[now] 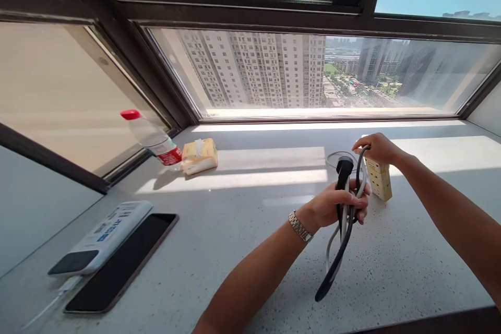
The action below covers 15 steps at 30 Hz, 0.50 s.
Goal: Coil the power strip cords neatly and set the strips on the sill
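My left hand [344, 201], with a metal watch [300, 226] on its wrist, is closed around a bundle of cables [340, 255] in black and light grey. A black plug [344, 165] sticks up above its fingers, and a dark loop hangs down below the hand. My right hand [378, 148] is a little farther off to the right, fingers pinched on a grey stretch of the same cables. Just beneath it stands a pale yellow box-shaped thing [379, 180] with small dark marks, partly covered by the hand. A thin pale loop of cable shows behind the plug.
On the white speckled counter [235, 250], a smartphone [121, 266] lies at the left beside a white device [104, 237] with a white cable attached. A red-capped bottle [154, 141] leans by the tissue pack [200, 156]. Windows [266, 73] line the back.
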Available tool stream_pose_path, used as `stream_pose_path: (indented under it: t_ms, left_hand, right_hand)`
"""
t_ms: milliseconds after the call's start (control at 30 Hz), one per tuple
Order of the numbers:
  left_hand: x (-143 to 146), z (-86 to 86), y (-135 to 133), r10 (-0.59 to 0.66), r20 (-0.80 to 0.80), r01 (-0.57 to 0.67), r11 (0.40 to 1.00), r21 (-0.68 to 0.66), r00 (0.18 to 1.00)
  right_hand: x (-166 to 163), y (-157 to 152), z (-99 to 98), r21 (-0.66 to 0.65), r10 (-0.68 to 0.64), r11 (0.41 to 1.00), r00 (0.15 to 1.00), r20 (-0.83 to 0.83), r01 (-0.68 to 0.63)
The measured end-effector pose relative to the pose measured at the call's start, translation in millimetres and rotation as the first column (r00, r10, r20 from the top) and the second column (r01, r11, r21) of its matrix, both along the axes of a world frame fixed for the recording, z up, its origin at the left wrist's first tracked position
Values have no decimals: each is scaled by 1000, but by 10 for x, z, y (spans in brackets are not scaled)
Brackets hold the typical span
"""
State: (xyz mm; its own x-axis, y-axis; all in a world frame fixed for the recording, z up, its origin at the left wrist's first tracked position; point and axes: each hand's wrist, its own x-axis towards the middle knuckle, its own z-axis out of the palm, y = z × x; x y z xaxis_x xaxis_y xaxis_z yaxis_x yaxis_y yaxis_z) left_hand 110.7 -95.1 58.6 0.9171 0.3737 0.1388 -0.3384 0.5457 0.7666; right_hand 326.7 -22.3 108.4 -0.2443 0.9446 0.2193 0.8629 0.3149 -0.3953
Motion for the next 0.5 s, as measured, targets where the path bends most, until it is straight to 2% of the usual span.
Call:
stream_pose_path:
  t_ms: [67, 133, 233, 300, 333, 367, 433, 500]
  left_hand:
    - [-33, 87, -17, 97, -13, -97, 995, 6, 995]
    - [-89, 186, -16, 266, -65, -259, 961, 96, 962]
    - [-164, 301, 7, 557, -150, -505, 816, 280, 817]
    - [-182, 331, 36, 681, -182, -609, 722, 329, 709]
    - [-182, 334, 53, 724, -185, -651, 682, 333, 664]
    - [-177, 330, 71, 756, -184, -684, 650, 331, 628]
    - [-163, 310, 106, 803, -185, -741, 594, 312, 566]
    - [-156, 286, 140, 827, -197, -779, 563, 276, 527]
  right_hand:
    - [-27, 27, -54, -17, -29, 999, 1000, 9, 29]
    - [-65, 20, -66, 3, -63, 998, 998, 27, 63]
    - [-182, -117, -3, 168, -141, 976, 990, -12, 141]
    - [-307, -304, 72, 249, -200, 939, 967, -160, 235]
    - [-379, -415, 109, 221, -207, 938, 945, -253, 265]
    - [-454, -527, 140, 138, -188, 959, 923, -335, 246]
    - [-601, -719, 170, -72, -102, 994, 912, -397, 80]
    - [-722, -823, 146, -191, 8, 978, 934, -356, -81]
